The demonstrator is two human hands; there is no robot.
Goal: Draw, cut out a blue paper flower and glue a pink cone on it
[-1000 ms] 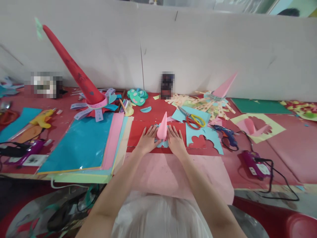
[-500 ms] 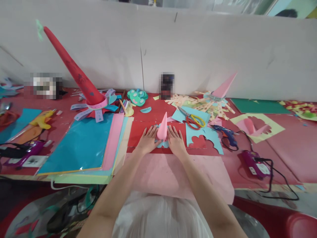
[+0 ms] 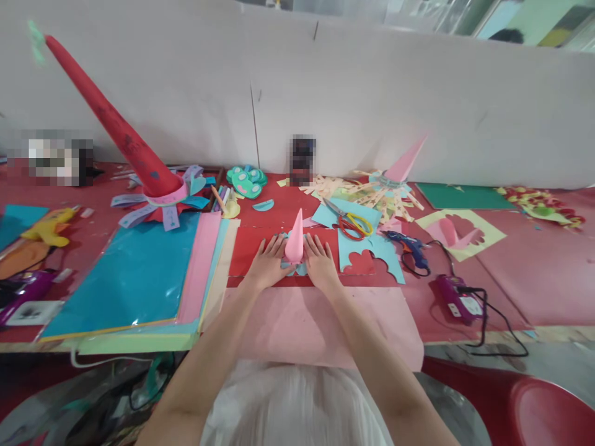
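Note:
A small pink paper cone (image 3: 294, 241) stands upright on a light blue paper piece (image 3: 300, 268), which lies on a red sheet (image 3: 242, 251). My left hand (image 3: 269, 263) lies flat at the left side of the cone, its fingers stretched out over the blue paper. On the other side my right hand (image 3: 321, 263) rests the same way, fingers spread and pointing forward. Both palms hide much of the blue piece. Under my wrists is a large pink sheet (image 3: 320, 322).
Scissors (image 3: 351, 224) lie on cut blue paper to the right, beside a blue glue gun (image 3: 409, 248) with a cord and a purple box (image 3: 460, 299). A tall red cone hat (image 3: 125, 136) stands at left behind packed blue sheets (image 3: 130, 279). Another pink cone (image 3: 405, 162) stands behind.
The whole view has shifted a little, so the table things appear farther left. Both hands keep flat beside the cone, which stands as before.

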